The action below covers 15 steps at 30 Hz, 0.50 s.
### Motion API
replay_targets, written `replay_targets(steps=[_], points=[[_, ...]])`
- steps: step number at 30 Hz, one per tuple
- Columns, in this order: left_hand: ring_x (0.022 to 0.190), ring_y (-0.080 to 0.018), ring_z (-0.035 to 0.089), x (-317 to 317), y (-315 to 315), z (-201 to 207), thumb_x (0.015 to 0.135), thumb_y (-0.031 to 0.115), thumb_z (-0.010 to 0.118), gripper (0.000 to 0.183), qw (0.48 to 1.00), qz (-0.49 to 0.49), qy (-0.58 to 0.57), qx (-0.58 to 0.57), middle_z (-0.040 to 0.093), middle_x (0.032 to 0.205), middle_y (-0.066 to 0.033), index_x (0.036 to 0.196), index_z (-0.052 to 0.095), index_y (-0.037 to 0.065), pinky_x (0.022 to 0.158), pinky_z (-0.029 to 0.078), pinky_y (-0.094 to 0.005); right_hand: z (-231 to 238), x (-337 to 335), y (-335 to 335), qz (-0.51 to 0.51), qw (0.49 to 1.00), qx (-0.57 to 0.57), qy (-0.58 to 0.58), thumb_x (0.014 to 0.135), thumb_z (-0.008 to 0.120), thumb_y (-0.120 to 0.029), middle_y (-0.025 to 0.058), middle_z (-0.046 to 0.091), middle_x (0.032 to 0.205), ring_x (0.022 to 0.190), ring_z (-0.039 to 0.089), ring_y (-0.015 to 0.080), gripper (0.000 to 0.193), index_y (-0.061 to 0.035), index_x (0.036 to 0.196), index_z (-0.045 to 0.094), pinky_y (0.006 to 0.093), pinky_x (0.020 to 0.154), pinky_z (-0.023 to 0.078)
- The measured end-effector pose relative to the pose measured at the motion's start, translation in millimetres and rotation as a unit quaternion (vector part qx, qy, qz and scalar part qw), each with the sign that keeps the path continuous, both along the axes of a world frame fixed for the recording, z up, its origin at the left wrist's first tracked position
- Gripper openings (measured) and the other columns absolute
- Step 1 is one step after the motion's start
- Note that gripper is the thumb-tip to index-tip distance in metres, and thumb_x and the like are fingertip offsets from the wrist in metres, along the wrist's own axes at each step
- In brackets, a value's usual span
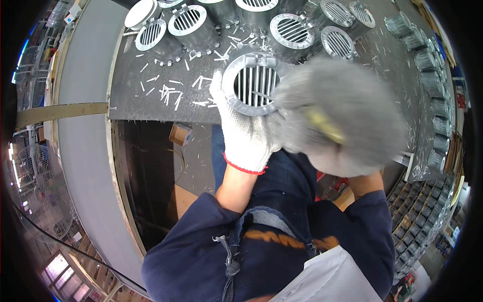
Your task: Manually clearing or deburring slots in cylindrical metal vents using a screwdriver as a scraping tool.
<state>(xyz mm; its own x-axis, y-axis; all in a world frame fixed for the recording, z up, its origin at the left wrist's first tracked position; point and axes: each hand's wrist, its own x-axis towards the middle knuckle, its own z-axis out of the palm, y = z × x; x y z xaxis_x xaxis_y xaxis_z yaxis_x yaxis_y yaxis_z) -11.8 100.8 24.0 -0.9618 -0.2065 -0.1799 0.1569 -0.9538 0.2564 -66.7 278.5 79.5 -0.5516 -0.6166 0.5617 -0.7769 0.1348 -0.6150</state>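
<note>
Head view | I see the gloved left hand (247, 136) grasping a slatted-lid metal cylinder (256, 85) near the front edge of the dark workbench (132, 98) | gloved right hand (352, 108) across its right rim, too blurred for me to tell the fingers' grip

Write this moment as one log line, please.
left hand, white-gloved: holds grey metal cylinder with slatted round top | right hand: motion-blurred at its right rim, grip unclear | dark flat tabletop: white slivers, more slatted cylinders
</note>
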Motion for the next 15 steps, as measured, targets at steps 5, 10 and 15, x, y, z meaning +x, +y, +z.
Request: replay_targets(steps=[5, 10, 15], points=[[0.115, -0.0206, 0.068, -6.4, 2.6, -13.5, 0.111, 0.041, 0.05, 0.04, 0.999, 0.041, -0.005, 0.027, 0.071, 0.126, -0.0059, 0.131, 0.065, 0.01, 0.101, 0.055, -0.0357, -22.9, 4.7, 9.8, -0.153, 0.962, -0.171, -0.144, 0.092, 0.081, -0.014, 0.012, 0.06, 0.146, 0.133, 0.062, 0.0234, 0.07, -0.0016, 0.152, 0.048, 0.0364, 0.112, 0.053], [0.119, -0.0202, 0.066, -2.5, 1.1, -8.2, 0.111, 0.037, 0.049, 0.039, 0.998, 0.043, -0.034, 0.021, 0.068, 0.132, -0.0058, 0.137, 0.061, 0.011, 0.106, 0.053, -0.0363, 11.5, -13.5, -11.4, -0.041, 0.993, -0.11, -0.003, 0.088, 0.082, -0.019, 0.016, 0.06, 0.149, 0.133, 0.063, 0.028, 0.084, -0.0048, 0.159, 0.04, 0.042, 0.114, 0.051], [0.118, -0.0198, 0.064, 6.2, 10.8, 2.6, 0.109, 0.041, 0.05, 0.044, 0.999, 0.013, 0.028, -0.038, 0.066, 0.127, -0.0061, 0.139, 0.058, 0.009, 0.108, 0.05, -0.0393, 44.6, -30.8, -28.5, 0.099, 0.988, -0.035, 0.116, 0.085, 0.083, -0.014, 0.0181, 0.066, 0.142, 0.124, 0.068, 0.03, 0.077, -0.0037, 0.152, 0.048, 0.0428, 0.109, 0.052]])
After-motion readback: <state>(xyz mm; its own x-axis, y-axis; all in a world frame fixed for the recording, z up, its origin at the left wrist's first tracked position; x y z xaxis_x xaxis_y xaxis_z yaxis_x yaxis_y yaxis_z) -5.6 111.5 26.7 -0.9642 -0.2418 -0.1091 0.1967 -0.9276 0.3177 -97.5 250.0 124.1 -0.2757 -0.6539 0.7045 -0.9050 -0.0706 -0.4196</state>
